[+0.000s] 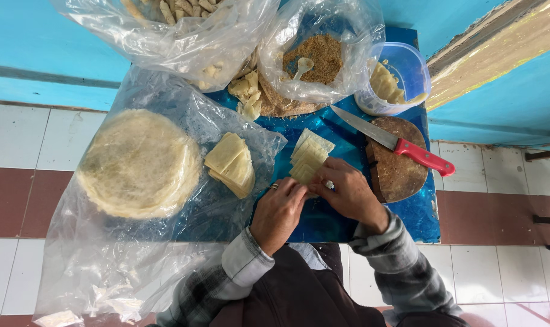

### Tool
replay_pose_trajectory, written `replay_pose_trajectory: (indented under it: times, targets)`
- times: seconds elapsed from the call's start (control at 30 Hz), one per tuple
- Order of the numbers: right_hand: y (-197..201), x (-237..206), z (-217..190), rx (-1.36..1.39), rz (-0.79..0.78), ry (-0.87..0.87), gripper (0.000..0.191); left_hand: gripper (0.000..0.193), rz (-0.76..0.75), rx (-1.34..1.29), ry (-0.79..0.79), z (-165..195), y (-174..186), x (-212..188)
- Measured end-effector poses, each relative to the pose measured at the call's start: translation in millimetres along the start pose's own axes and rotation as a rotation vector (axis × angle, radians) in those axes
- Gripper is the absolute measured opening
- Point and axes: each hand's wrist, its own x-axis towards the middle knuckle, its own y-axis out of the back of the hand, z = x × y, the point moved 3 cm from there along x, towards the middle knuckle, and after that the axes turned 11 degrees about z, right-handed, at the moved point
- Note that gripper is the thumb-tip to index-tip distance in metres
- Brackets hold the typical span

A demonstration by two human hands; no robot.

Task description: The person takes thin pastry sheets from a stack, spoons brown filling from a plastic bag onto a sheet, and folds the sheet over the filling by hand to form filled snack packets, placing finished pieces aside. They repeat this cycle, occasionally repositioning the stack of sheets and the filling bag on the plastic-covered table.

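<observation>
Both hands meet at frame centre: left hand (279,212) and right hand (349,192) pinch a dough strip (305,172) at the fanned stack's near end. Upper right, a tub (408,66) holds folded pieces; the bag (347,36) beside it holds brown filling (323,57) and a spoon (303,65).

Left hand (279,213) and right hand (349,192) pinch pastry strips (309,158)

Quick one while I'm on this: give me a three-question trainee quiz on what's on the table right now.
1. True or false: the red-handled knife lies on the round wooden board.
2. What do the left hand and right hand both touch?
3. Where is the plastic spoon? A) in the crumb bag B) in the plastic tub

Key: 1 true; 2 the fanned pastry strips; 3 A
</observation>
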Motion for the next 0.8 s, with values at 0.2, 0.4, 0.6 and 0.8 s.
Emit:
replay_pose_trajectory:
  times: [0.2, 0.4, 0.6, 0.8]
  targets:
    - [4, -7, -7, 0.009, 0.044, -0.154, 0.018, 0.011, -0.076, 0.096, 0.036, -7, -6, 4]
    - [12, -18, -36, -0.199, 0.149, 0.131, 0.016, 0.009, -0.074, 0.093, 0.121, -9, -7, 10]
    - [6, -6, -21, -0.178, 0.107, 0.058, 0.013, 0.019, -0.044, 0.042, 0.067, -5, -3, 9]
    - [0, -3, -9, -0.095, 0.117, -0.041, 0.014, 0.019, -0.086, 0.169, -0.03, -6, -7, 12]
